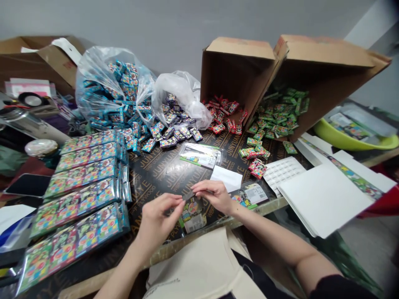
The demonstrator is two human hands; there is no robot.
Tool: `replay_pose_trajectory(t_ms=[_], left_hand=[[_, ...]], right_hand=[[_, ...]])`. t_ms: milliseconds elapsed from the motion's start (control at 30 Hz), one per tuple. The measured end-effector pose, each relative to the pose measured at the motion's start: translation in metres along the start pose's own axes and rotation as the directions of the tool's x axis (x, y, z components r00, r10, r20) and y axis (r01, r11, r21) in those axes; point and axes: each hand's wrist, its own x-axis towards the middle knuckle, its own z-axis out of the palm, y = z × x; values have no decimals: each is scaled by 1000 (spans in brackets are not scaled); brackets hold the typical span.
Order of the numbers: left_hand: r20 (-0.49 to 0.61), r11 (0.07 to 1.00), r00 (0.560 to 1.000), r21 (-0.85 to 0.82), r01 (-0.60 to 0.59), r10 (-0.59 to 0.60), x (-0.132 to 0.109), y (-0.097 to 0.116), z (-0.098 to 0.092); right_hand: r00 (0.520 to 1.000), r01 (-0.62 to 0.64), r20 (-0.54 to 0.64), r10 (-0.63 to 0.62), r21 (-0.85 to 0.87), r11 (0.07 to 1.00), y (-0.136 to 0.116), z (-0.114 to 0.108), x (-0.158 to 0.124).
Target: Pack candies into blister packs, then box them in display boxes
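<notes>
Both hands are working over one packet (193, 209) at the desk's (149, 174) front edge: the left hand (163, 211) is pinching its upper edge between thumb and fingertips, and the right hand (215, 195) is pinching the same edge just beside. The step in hand seems to be handling that edge; whether it is being parted or pressed together, I cannot tell. The next move is probably calling for a light, even pinch, as the film looks thin. Toward the desk's back edge, a big bag (93, 62) is holding blue boxes (127, 85), some spilling out; a smaller bag (179, 85) beside it is lying over dark boxes (170, 120). Right of these, one carton (240, 70) is holding red boxes (232, 107), and a second carton (327, 87) is holding green boxes (279, 112), several lying outside its mouth. Beyond the back right corner, a lime bowl (352, 141) is carrying flat printed pieces. Filled packs (81, 199) are lining the left edge in stacked rows.
</notes>
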Motion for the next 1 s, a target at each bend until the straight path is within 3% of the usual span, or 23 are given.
replay_pose_trajectory(t_ms=[100,167,233,267,333,400,467,567,600,700,800,900,1000], left_hand=[[-20,981,986,102,-164,166,-6,-6,4],[-47,983,987,105,-148,153,-7,-15,4],[-91,993,992,78,-83,90,-5,-23,2],[-115,997,992,57,-48,54,-4,-27,0],[-152,1000,988,11,18,-17,-1,-30,-5],[-220,997,972,-34,72,-77,4,-29,-13],[-373,993,920,-69,101,-119,10,-28,-23],[-564,981,804,-73,178,-188,19,-36,-34],[-555,972,803,-39,234,-215,21,-42,-35],[-412,926,883,193,324,-224,24,-61,-27],[-249,943,947,212,257,-202,23,-64,-8],[-6,967,967,-30,254,-254,27,-46,9],[103,976,981,-128,176,-164,37,-25,19]], right_hand=[[1000,-1,15,1,-21,1000,1,-3,1],[1000,-19,11,20,-96,995,9,-14,3],[995,-88,-70,72,-266,960,26,-36,5],[984,-156,-141,111,-376,913,37,-51,5],[934,-349,-277,225,-585,732,61,-84,2],[874,-485,-351,336,-668,564,81,-114,-4],[848,-525,-358,391,-676,517,92,-134,-11],[862,-505,-357,359,-656,561,90,-137,-14],[870,-493,-374,322,-648,580,85,-132,-13],[916,-337,-388,97,-618,710,62,-111,-6],[977,-37,-191,-97,-596,802,35,-89,2],[998,63,50,-43,-511,857,10,-73,8],[968,24,245,56,-311,950,-9,-62,15]])
